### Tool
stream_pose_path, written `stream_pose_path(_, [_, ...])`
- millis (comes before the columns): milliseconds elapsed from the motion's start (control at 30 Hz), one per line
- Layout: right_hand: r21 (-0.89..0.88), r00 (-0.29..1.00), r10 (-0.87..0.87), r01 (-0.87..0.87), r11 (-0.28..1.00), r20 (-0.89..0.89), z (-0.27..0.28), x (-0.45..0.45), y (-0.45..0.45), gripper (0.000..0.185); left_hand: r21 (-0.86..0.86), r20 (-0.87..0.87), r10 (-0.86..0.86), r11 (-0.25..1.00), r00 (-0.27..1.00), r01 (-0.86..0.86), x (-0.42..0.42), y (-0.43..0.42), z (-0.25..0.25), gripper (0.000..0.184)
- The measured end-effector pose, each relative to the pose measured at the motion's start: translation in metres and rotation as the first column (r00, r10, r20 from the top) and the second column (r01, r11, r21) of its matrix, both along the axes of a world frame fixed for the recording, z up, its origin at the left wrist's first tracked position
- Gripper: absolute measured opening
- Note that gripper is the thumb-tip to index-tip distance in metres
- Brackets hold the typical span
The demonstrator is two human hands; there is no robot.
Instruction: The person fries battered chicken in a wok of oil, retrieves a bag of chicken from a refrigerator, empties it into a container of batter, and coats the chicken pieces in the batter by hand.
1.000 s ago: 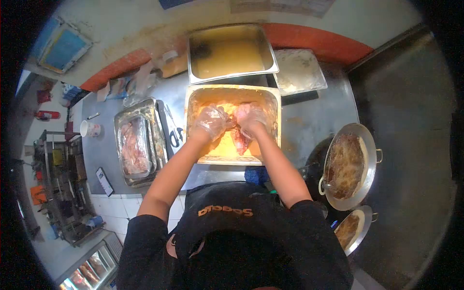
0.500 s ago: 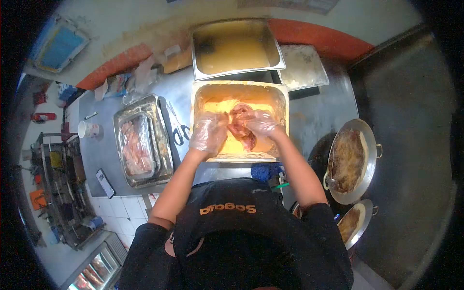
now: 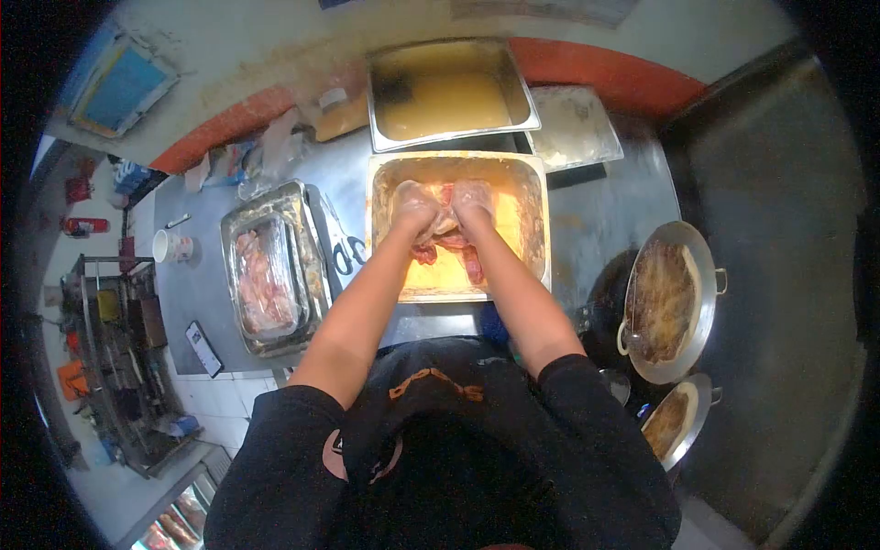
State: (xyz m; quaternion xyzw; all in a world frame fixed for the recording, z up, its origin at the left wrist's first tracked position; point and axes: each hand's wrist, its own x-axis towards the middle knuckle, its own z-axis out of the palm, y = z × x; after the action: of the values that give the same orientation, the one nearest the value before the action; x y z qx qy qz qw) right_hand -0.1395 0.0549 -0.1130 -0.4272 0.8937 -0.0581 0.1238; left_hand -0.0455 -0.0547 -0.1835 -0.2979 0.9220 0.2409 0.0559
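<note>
Both hands down in the deep metal pan (image 3: 547,220): left hand (image 3: 415,203) and right hand (image 3: 472,200), in clear gloves, curl over the raw meat (image 3: 451,241)! It lies inside the pan among the pale yellow coating, ends poking out below both wrists. Fingertips are hidden, so whether either hand is pinching, I can't tell. Knuckles sit close to the back wall; the left has a narrow margin to its wall, the right a wider strip of room on its side. The meat's nearest end stops just short of the front rim. Right behind, a second pan (image 3: 456,139) crowds the back edge. Over on the left, black scissor handles (image 3: 348,256) fill the gap to the foil-like tray (image 3: 321,284); to the right, steel bench (image 3: 610,197) stretches towards the large wok (image 3: 708,307).
</note>
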Motion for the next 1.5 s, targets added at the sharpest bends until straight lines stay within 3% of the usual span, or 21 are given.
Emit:
stream_pose_path(67, [-0.134,0.721,-0.187,0.364,0.922,0.668,-0.029,-0.006,0.005,0.019,0.327,0.01,0.254,0.913,0.967,-0.243,0.007,0.018,0.061,0.021])
stream_pose_path(133, [-0.079,0.383,-0.147,0.514,0.854,0.912,0.003,-0.011,0.029,0.02,0.477,-0.08,0.425,0.811,0.902,-0.34,0.025,0.028,0.068,0.02])
stream_pose_path(233, [-0.015,0.384,-0.136,0.365,0.931,0.913,0.074,-0.02,0.071,0.023,0.426,-0.214,0.131,0.904,0.968,-0.028,0.062,0.038,0.127,0.021])
stream_pose_path(300, [0.216,0.805,-0.011,-0.146,0.965,0.594,0.073,-0.022,0.075,0.025,0.028,-0.052,-0.272,0.962,0.961,0.273,0.069,0.04,0.139,0.023])
stream_pose_path(333, [0.397,0.902,0.169,-0.335,0.854,0.397,0.072,-0.023,0.075,0.027,-0.214,0.155,-0.449,0.854,0.88,0.474,0.069,0.039,0.139,0.024])
stream_pose_path(400, [0.18,0.492,-0.236,0.159,0.971,0.838,0.065,0.0,0.094,0.027,-0.078,0.279,-0.436,0.878,0.855,0.473,0.06,0.04,0.11,0.025])
stream_pose_path(467, [0.036,0.333,-0.187,0.413,0.91,0.924,-0.008,0.012,0.101,0.016,-0.071,0.323,-0.237,0.959,0.916,0.274,0.049,0.057,0.086,0.029])
stream_pose_path(600, [0.362,-0.126,-0.347,0.489,0.794,0.929,0.021,0.03,0.077,0.024,0.247,0.153,0.004,0.968,0.988,-0.043,0.037,0.064,0.064,0.034])
stream_pose_path(700, [0.201,-0.166,-0.122,0.629,0.751,0.979,0.006,0.037,0.061,0.027,0.581,0.068,0.192,0.79,0.979,-0.195,0.029,0.056,0.054,0.036])
stream_pose_path(800, [-0.045,0.195,-0.093,0.602,0.797,0.976,0.012,0.03,0.046,0.034,0.752,0.023,0.503,0.56,0.864,-0.346,0.026,0.063,0.128,0.035])
stream_pose_path(867, [-0.021,0.161,-0.117,0.668,0.743,0.98,0.038,0.021,0.048,0.034,0.784,-0.119,0.552,0.562,0.825,-0.263,0.036,0.059,0.155,0.032])
stream_pose_path(933, [0.02,0.175,-0.197,0.697,0.717,0.965,0.049,0.005,0.055,0.034,0.504,-0.181,0.238,0.856,0.954,-0.118,0.05,0.033,0.126,0.027])
stream_pose_path(1000, [0.065,0.244,-0.321,0.697,0.714,0.915,0.05,-0.018,0.054,0.035,0.136,-0.046,-0.13,0.981,0.99,0.135,0.058,0.02,0.111,0.031])
stream_pose_path(1033, [0.004,0.488,-0.333,0.56,0.829,0.807,0.034,-0.027,0.046,0.037,-0.04,0.071,-0.286,0.957,0.956,0.289,0.06,0.018,0.108,0.034])
stream_pose_path(1133, [-0.077,0.954,-0.044,0.07,0.995,0.296,-0.048,-0.029,0.031,0.038,0.046,0.06,0.103,0.993,0.993,-0.106,0.039,0.038,0.107,0.032])
stream_pose_path(1167, [-0.068,0.995,0.071,-0.066,0.995,0.067,-0.07,-0.024,0.027,0.039,0.095,0.035,0.144,0.985,0.989,-0.147,0.034,0.035,0.085,0.033])
stream_pose_path(1233, [0.033,0.998,0.059,-0.06,0.998,0.025,-0.083,-0.013,-0.001,0.035,0.195,-0.011,0.227,0.956,0.974,-0.221,0.018,0.027,0.047,0.035])
stream_pose_path(1333, [-0.18,0.858,0.059,0.039,0.983,0.51,-0.065,-0.005,0.014,0.023,0.616,0.034,0.328,0.737,0.944,-0.278,0.027,0.033,0.061,0.037])
stream_pose_path(1433, [-0.161,0.878,0.293,-0.249,0.955,0.379,0.039,-0.018,0.058,0.016,0.357,-0.174,-0.021,0.93,0.985,0.083,0.048,0.034,0.084,0.036])
stream_pose_path(1467, [-0.079,0.886,0.19,-0.173,0.982,0.424,0.033,-0.025,0.069,0.016,0.359,-0.347,-0.027,0.92,0.938,0.16,0.068,0.04,0.105,0.035])
stream_pose_path(1500, [0.012,0.884,0.087,-0.105,0.994,0.459,0.025,-0.03,0.081,0.017,0.188,-0.183,-0.158,0.963,0.97,0.192,0.071,0.045,0.104,0.035])
